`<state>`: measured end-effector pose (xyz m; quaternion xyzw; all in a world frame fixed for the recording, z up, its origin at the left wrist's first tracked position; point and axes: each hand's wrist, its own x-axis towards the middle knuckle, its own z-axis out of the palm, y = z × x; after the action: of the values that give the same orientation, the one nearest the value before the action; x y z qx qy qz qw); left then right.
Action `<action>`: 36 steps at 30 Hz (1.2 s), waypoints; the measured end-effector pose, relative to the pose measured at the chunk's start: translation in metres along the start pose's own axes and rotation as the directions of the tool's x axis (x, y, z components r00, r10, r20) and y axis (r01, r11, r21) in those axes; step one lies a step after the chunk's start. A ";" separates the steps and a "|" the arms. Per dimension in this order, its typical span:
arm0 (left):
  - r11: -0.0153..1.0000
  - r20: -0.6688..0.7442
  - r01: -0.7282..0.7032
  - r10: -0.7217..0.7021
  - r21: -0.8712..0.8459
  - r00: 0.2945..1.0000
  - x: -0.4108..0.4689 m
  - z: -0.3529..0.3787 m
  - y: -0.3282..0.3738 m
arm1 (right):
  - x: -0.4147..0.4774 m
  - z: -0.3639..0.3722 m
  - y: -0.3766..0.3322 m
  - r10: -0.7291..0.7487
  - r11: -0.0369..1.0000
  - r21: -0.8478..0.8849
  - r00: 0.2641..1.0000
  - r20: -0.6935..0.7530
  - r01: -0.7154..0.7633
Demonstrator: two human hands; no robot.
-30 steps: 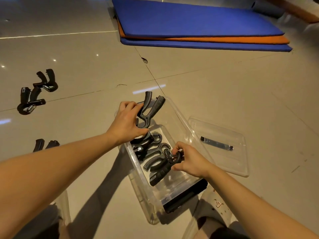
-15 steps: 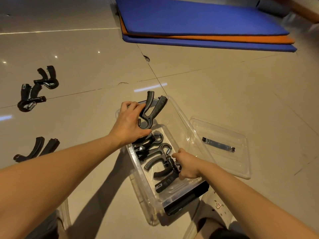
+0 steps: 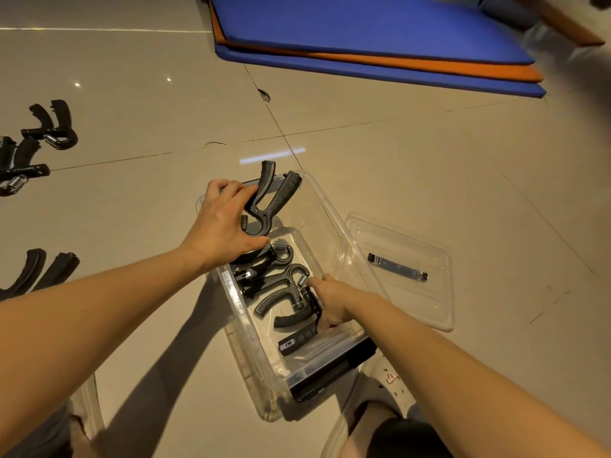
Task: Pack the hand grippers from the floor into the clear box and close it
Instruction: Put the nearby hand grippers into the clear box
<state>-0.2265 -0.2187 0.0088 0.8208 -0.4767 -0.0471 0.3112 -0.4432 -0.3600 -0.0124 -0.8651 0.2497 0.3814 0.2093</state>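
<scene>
My right grip (image 3: 334, 302) has sunk deeper, clenched round a hand gripper (image 3: 297, 340) now low in the clear box (image 3: 330, 219). My left grip (image 3: 221, 226) grasps a second gripper (image 3: 269, 200) by its spring end, above the far wall. Likely stiff, light, springy: take the handles. Loose grippers (image 3: 49, 127) lie on the floor (image 3: 429, 153), left of it.

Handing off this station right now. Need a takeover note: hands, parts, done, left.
Left hand: holds a hand gripper above the far end of the clear box.
Right hand: grips a second gripper inside the box, at the near end.
Done: at least two packed grippers lie in the box.
Left: set both held ones down, collect the three floor grippers at left, then fit the lid, which lies on the floor right of the box.
</scene>
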 end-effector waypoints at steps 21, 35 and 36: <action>0.999 -0.029 -0.017 0.016 -0.044 0.999 -0.001 0.001 0.001 | 0.013 0.000 -0.007 -0.026 0.955 -0.296 1.000 0.010 0.028; 0.999 -0.018 -0.009 0.009 -0.041 1.000 -0.002 0.001 0.000 | 0.041 0.003 -0.010 0.028 0.977 -0.211 0.998 -0.051 -0.038; 0.999 -0.016 -0.007 0.007 -0.039 1.000 -0.002 0.000 0.000 | 0.044 0.004 -0.011 0.040 0.974 -0.223 0.998 -0.047 -0.050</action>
<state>-0.2280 -0.2174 0.0083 0.8131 -0.4760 -0.0488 0.3314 -0.4131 -0.3609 -0.0463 -0.8852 0.2289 0.3935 0.0965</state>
